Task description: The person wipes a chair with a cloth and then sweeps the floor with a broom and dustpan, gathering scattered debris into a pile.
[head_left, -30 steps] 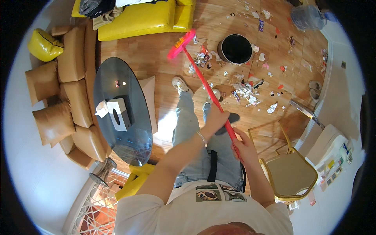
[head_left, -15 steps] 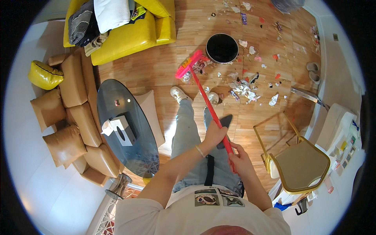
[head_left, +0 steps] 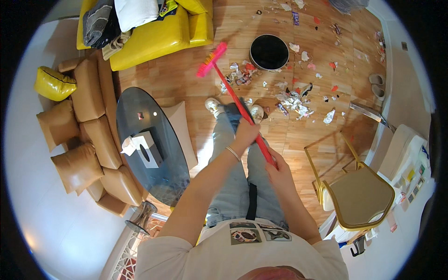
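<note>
My left hand (head_left: 248,134) is wrapped around the red handle of a broom (head_left: 231,93). Lower down, close to the handle's end, my right hand (head_left: 279,165) grips it too. The broom's bright pink head (head_left: 212,59), with some yellow bristles, is over the wooden floor ahead of my left shoe (head_left: 212,105). Right beside the head lies a small pile of crumpled wrappers and paper (head_left: 241,73). A larger heap of silvery and white scraps (head_left: 295,103) is farther right. Between my shins shows a dark shape I cannot make out.
A round black bin (head_left: 269,52) stands beyond the litter. To the left are an oval glass table (head_left: 154,116) with a tissue box (head_left: 147,150), a tan sofa (head_left: 88,105) and a yellow armchair (head_left: 154,49). A gold-framed chair (head_left: 358,199) stands right; slippers (head_left: 377,87) lie by the wall.
The broom head has swung left and away from me, off the small wrapper pile. Both hands have shifted slightly with the handle, still gripping it.
</note>
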### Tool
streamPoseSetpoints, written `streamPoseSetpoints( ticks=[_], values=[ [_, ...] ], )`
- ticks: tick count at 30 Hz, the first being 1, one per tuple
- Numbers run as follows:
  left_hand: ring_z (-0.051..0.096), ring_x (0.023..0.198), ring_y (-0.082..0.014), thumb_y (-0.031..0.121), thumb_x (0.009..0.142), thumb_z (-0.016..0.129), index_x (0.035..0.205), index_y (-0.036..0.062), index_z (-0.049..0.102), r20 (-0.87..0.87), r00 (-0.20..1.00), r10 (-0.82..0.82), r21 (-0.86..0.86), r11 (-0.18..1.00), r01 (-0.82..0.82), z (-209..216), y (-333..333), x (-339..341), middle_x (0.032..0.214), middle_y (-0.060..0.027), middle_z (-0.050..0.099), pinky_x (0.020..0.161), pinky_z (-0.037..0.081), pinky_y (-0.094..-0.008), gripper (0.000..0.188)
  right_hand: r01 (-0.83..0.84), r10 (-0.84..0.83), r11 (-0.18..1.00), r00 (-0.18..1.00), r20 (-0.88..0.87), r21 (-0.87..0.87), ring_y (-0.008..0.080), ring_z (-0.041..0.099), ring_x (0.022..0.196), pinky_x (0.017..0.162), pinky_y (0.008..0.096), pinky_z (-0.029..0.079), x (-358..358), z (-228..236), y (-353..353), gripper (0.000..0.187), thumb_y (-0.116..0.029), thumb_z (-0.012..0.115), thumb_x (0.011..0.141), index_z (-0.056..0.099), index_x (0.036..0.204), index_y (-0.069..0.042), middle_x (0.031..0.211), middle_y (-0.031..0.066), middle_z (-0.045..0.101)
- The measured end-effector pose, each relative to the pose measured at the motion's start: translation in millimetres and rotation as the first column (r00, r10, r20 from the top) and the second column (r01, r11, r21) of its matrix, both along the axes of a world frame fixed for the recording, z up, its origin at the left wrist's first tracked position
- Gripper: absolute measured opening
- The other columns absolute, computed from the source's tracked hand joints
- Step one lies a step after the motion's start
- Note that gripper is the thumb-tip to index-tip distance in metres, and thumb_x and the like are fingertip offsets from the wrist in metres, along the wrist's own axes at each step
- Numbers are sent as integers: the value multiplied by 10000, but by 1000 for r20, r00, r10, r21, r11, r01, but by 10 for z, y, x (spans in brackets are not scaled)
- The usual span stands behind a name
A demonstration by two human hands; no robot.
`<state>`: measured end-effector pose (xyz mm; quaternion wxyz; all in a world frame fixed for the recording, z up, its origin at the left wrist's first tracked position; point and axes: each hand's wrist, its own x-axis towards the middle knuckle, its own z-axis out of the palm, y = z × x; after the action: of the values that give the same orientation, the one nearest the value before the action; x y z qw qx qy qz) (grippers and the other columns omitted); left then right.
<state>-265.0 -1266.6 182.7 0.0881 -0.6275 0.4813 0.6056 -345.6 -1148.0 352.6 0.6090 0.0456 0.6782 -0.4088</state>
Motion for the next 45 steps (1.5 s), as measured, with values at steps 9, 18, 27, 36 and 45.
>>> streamPoseSetpoints(
  ticks=[9, 18, 27, 36, 45],
  values=[
    [607, 768, -309, 189, 734, 610, 975, -38, 450, -99, 995, 0, 82, 997, 9, 979, 844, -227, 836, -193, 566, 643, 478, -414, 368, -206, 223, 959, 972, -73, 193, 82, 487, 765, 698, 220, 412, -194, 896, 634, 470, 1, 500, 814, 451, 1282, -17, 916, 42, 549],
    [635, 841, -410, 230, 770, 574, 1057, -164, 319, -10, 975, -220, 99, 970, 220, 719, 624, -270, 897, -322, 602, 756, 513, -436, 550, 169, -191, 960, 978, 84, 224, 41, 334, 388, 347, 190, 226, -145, 523, 621, 521, -12, 504, 822, 425, 1335, -51, 675, 45, 539],
    [634, 742, -335, 194, 741, 578, 935, -84, 483, -126, 991, -46, 108, 992, 60, 1017, 1201, -132, 788, -235, 606, 649, 499, -401, 353, 37, -31, 984, 999, -38, 176, 47, 411, 485, 430, 183, 307, 26, 1036, 952, 524, -4, 513, 814, 433, 1331, -26, 731, 43, 559],
    [553, 519, -211, 138, 766, 572, 772, -18, 521, -249, 841, 480, 133, 878, -461, 818, 467, 1223, 636, -105, 562, 445, 422, -352, 164, -537, 508, 843, 813, -286, -28, 185, 574, 782, 700, 293, 448, 881, 770, 105, 509, -94, 553, 776, 497, 1279, -39, 928, 127, 611],
    [557, 544, -244, 135, 739, 571, 704, -30, 574, -97, 857, 505, 261, 844, -468, 488, 258, 1974, 648, -117, 572, 493, 437, -356, 169, -613, 598, 788, 737, -315, 63, 261, 606, 745, 692, 335, 467, 1648, 428, -156, 475, -142, 527, 766, 538, 1231, -47, 834, 172, 624]
  ],
)
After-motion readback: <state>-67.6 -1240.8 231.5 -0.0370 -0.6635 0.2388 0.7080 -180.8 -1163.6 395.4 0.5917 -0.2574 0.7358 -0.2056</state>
